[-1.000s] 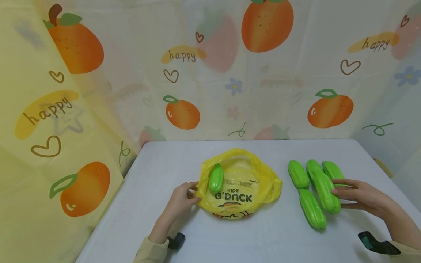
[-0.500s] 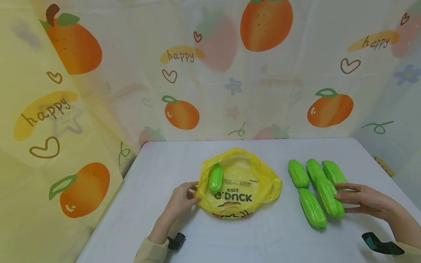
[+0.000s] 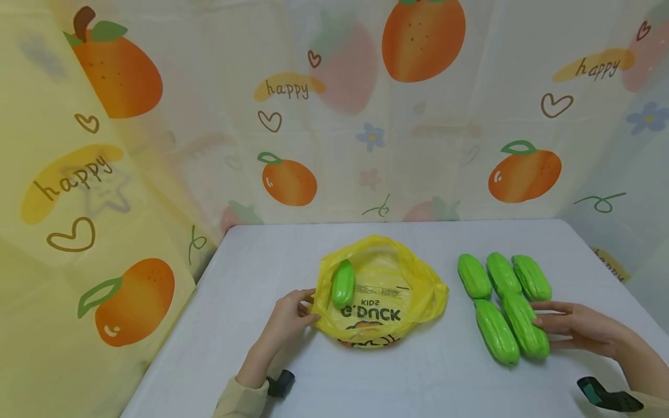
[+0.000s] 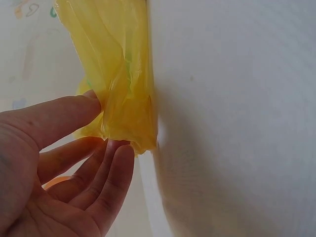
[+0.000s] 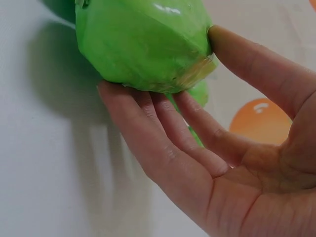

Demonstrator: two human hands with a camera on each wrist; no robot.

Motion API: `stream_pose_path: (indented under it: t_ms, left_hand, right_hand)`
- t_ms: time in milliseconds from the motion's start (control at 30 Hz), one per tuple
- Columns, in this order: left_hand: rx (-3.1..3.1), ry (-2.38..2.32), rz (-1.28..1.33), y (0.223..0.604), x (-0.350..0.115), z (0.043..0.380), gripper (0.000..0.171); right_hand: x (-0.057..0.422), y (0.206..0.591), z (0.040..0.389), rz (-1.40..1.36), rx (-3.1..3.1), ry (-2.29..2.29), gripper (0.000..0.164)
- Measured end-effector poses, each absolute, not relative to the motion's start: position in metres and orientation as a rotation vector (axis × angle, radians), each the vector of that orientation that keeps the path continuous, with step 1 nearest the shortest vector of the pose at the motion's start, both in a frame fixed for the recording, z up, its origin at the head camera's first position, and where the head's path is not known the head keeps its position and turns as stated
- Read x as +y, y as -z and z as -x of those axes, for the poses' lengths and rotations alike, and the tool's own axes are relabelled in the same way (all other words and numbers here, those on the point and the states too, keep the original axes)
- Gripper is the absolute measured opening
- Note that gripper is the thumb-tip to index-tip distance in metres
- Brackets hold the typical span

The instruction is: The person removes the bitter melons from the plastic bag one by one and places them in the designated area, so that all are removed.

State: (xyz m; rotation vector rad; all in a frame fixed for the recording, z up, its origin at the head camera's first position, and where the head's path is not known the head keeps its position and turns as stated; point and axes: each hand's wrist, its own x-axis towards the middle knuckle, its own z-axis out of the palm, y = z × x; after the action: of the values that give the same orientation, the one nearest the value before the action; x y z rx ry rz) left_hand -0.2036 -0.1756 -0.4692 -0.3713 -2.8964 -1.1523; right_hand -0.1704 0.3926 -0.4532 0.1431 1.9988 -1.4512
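Note:
My left hand [image 3: 290,316] pinches the left edge of a yellow plastic bag [image 3: 418,310] between thumb and fingers; the left wrist view shows the thin film [image 4: 126,108] at the fingertips. Inside the gaping bag, at its left, lies one shiny green cucumber-shaped vegetable [image 3: 343,284]. To the right, my right hand [image 3: 587,330] holds a similar green vegetable [image 3: 525,328] by its side, at the near end of the middle column. Up close, the right wrist view has thumb and fingertips on opposite sides of its rounded green end [image 5: 143,44].
Several more green vegetables lie close together beside the held one: a near-left one [image 3: 496,332], a far-left one [image 3: 474,277], a far-middle one [image 3: 503,273] and a far-right one [image 3: 532,277]. A white-covered table [image 3: 387,383] bears everything. Behind it hangs a fruit-printed curtain [image 3: 334,174].
My right hand has moved the held vegetable toward me and slightly right, off the far-middle one it overlapped; it now lies in front of it. The left hand and bag stay put.

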Motion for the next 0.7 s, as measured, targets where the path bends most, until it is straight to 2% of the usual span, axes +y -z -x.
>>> stream_pose_path:
  t_ms: [700]
  left_hand:
    - [-2.889,1.143,0.385,0.4702,-0.1764,0.2039,0.055]
  right_hand:
    - [0.3924,0.4588,0.1666,-0.125,1.985,1.46,0.066]
